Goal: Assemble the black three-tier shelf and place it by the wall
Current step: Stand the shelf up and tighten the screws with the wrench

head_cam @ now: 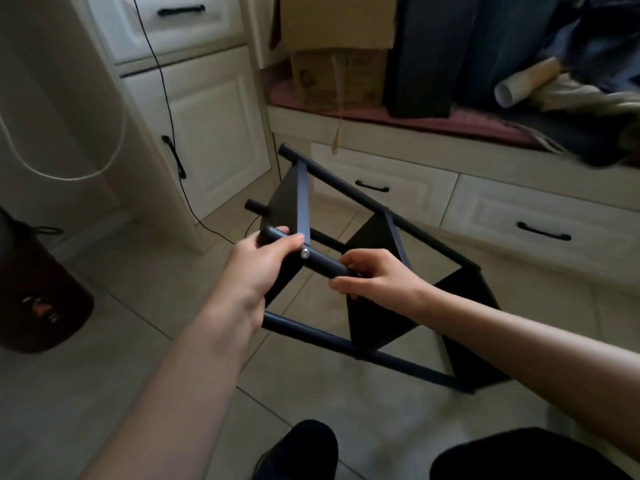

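Observation:
The black three-tier shelf [374, 306] lies on its side over the tiled floor, its three square boards standing on edge between black tube legs. My left hand [258, 271] grips the near upper leg at its top end, beside a silver screw head [305, 253]. My right hand [374, 277] holds the same tube [329, 265] a little farther along, fingers curled round it. Both hands are at the end of the shelf nearest me. The far legs point toward the drawers.
White cabinets [214, 133] with a black cable [166, 98] hanging down stand at the left. A window seat with drawers [485, 209], cardboard boxes [339, 77] and cloth runs along the back. A dark round bag [38, 299] sits at the left. My foot [304, 448] is below.

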`<action>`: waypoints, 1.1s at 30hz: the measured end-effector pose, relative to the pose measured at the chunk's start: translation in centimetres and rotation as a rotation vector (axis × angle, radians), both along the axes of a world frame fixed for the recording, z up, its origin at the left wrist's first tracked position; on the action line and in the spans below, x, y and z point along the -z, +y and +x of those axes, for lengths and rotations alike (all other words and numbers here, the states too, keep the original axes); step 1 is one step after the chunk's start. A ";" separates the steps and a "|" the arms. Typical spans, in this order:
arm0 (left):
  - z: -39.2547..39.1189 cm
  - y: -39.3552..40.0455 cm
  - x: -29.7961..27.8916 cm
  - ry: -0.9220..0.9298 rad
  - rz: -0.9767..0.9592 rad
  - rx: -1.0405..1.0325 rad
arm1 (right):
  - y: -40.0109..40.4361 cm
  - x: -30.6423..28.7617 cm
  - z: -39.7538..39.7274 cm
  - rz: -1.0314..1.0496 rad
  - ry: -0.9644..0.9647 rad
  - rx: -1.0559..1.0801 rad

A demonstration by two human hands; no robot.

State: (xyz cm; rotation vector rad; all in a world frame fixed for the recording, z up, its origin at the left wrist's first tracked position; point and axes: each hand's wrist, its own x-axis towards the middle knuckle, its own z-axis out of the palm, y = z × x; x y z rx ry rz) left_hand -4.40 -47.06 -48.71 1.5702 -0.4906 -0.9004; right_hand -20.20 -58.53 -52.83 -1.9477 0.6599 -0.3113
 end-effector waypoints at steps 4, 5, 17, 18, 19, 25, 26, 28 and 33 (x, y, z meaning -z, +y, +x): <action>-1.2 -0.4 -3.4 -0.148 -0.077 -0.013 | 0.9 -3.4 -0.9 0.057 -0.076 0.036; -1.6 -0.4 -4.0 -0.199 -0.100 -0.032 | 1.2 -4.1 -1.2 0.080 -0.093 0.045; -9.6 1.7 -6.6 -0.402 -0.332 -0.026 | 6.7 -4.5 -6.3 0.302 -0.407 0.245; -10.0 1.8 -6.8 -0.390 -0.351 -0.009 | 7.0 -4.5 -6.7 0.317 -0.427 0.259; -10.3 1.8 -6.9 -0.381 -0.366 0.006 | 7.2 -4.5 -7.0 0.335 -0.440 0.265; -11.0 2.4 -7.6 -0.410 -0.416 0.157 | 7.4 -5.3 -8.6 0.465 -0.481 0.198; -10.9 2.5 -7.6 -0.410 -0.416 0.174 | 6.9 -5.8 -8.9 0.490 -0.477 0.160; -11.0 2.7 -7.7 -0.423 -0.418 0.202 | 5.5 -7.0 -10.0 0.495 -0.497 0.144; -12.1 3.2 -8.0 -0.456 -0.436 0.297 | 1.8 -9.6 -12.4 0.617 -0.537 0.392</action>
